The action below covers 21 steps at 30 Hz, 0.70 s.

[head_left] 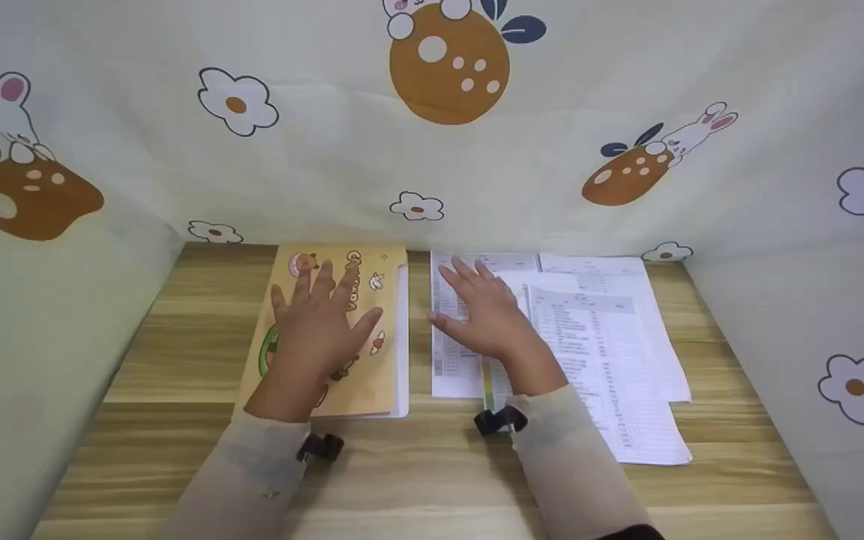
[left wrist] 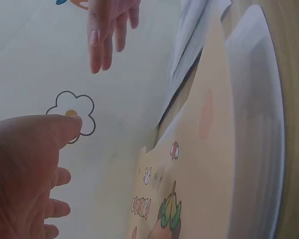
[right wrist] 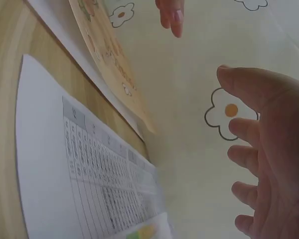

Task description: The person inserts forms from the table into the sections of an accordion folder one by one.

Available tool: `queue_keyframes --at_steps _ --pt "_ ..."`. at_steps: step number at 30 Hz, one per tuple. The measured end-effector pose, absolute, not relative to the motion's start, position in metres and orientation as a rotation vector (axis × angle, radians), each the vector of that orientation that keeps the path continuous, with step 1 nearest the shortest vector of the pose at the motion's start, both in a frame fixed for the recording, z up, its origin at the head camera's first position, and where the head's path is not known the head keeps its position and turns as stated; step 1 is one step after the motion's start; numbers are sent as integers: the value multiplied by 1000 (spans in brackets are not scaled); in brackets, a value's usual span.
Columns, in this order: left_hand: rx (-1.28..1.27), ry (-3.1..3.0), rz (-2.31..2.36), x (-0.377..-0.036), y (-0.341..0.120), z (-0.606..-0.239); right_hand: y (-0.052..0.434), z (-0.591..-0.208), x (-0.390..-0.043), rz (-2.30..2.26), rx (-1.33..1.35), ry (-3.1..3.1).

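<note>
Left hand (head_left: 313,330) is held above tan booklet (head_left: 372,375) at left, right hand (head_left: 486,313) above printed sheets (head_left: 589,337) at right; fingers (head_left: 322,283) of both spread, nothing gripped.

1. Notebook (head_left: 376,375): tan-orange cover, cartoon figures in brown, green, white and red; white page edges.
2. Printed sheets (head_left: 589,352): white, grey tables, dark text; one green-and-yellow marking.
3. Tabletop (head_left: 417,480): yellow-brown, streaked wood grain.
4. Cloth backdrop (head_left: 327,172): cream; orange-brown fruits, white rabbits, navy leaves, dark-outlined flowers.
5. Sleeves (head_left: 574,465): beige, blue-grey patches.
6. Wrist fittings (head_left: 323,447): black.
</note>
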<state>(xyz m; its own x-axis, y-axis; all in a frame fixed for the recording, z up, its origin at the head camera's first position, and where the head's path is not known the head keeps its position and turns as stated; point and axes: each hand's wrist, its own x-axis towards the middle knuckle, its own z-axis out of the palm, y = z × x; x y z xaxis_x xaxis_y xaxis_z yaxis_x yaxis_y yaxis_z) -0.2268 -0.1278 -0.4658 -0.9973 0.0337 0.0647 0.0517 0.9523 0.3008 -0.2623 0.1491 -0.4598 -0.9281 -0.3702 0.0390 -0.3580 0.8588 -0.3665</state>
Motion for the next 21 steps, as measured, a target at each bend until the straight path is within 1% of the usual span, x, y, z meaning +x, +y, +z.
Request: queue_keyframes --at_steps 4,10,21 --pt "-74 -3060 -484 -227 -130 -467 133 -464 -262 -613 -624 2955" --pt "-85 -3122 -593 -225 -127 -469 118 -480 -261 -544 -721 2893" --pt "-116 -3152 -635 -229 -121 -479 112 -497 -260 -551 -738 2778"
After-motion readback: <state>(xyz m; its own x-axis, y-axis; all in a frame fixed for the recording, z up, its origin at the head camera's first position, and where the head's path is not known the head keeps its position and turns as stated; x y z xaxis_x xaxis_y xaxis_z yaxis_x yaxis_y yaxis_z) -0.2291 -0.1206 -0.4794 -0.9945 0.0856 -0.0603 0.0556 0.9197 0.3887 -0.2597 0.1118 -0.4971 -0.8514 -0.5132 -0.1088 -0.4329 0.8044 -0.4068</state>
